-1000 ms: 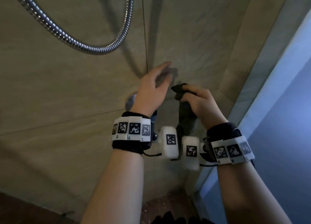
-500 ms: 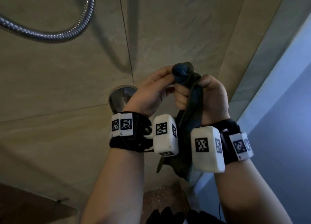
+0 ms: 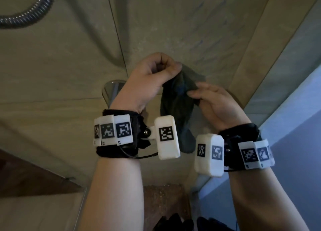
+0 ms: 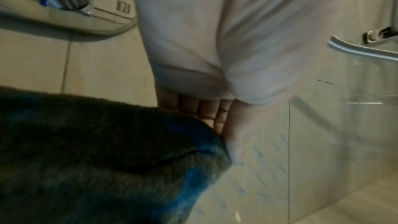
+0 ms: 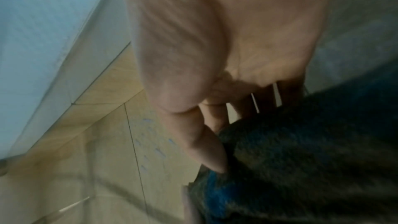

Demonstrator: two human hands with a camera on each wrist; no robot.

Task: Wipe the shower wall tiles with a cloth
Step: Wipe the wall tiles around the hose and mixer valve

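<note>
Together, both hands hold the dark cloth (image 3: 177,98) up in front of the beige wall tiles (image 3: 173,31). Curled fingers of the left hand (image 3: 147,84) pinch its upper edge; the right hand (image 3: 213,104) pinches a fold just beside, and the rest hangs below between the wrists.

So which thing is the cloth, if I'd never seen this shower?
Start at the beige tiled wall with faint blue marks. In front of it, the left hand and right hand are raised side by side. The cloth is the dark fuzzy rag hanging between them, blue-stained, the only soft thing here.
</note>
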